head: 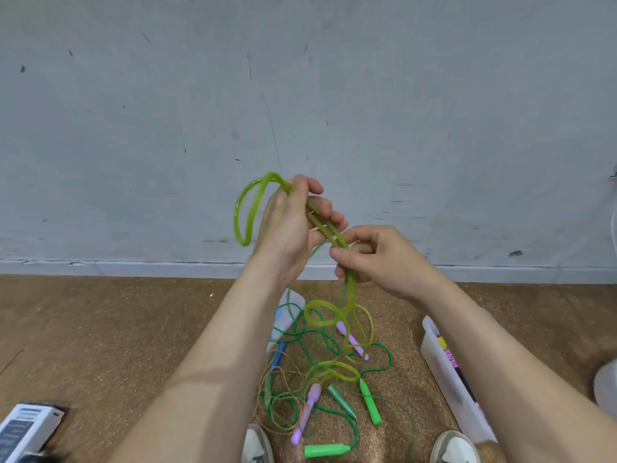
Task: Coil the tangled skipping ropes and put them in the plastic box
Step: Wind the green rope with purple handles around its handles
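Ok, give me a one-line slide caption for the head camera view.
Left hand grips loops of the yellow-green rope, right hand pinches its strand, above the floor tangle beside the plastic box.

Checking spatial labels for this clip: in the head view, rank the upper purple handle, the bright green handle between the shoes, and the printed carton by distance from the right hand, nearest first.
1. Upper purple handle, just below the right hand.
2. Bright green handle, bottom centre between the shoes.
3. Printed carton, far bottom left corner.
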The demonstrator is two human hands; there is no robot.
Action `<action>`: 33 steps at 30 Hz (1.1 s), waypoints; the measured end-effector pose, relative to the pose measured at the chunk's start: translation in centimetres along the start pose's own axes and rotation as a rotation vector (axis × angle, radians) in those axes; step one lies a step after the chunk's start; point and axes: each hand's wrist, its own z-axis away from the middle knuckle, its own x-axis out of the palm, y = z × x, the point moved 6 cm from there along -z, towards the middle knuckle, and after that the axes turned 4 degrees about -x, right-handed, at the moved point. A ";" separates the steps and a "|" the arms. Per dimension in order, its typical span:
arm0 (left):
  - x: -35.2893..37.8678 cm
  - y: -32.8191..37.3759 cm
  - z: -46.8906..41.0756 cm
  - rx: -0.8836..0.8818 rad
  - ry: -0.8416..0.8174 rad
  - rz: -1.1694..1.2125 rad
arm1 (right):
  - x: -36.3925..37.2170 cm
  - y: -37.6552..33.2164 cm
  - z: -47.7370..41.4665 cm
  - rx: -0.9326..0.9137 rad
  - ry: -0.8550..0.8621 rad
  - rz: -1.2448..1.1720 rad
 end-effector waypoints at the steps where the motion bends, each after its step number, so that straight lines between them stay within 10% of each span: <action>1: -0.3 0.1 0.1 0.030 0.007 -0.116 | -0.5 -0.2 0.0 -0.004 0.015 0.013; 7: -0.1 -0.6 -0.5 0.118 0.032 -0.551 | -0.3 0.1 0.6 0.098 -0.012 -0.091; 19: -0.1 -5.4 1.9 -0.329 -0.434 -0.797 | -2.5 0.0 0.6 0.133 0.190 -0.254; 26: -3.1 -4.1 0.4 -0.139 -0.238 -0.989 | -5.0 0.9 0.2 0.128 0.477 -0.329; 33: -14.9 0.9 -0.2 -0.164 0.584 -1.594 | -9.1 0.8 1.3 0.092 0.678 -0.656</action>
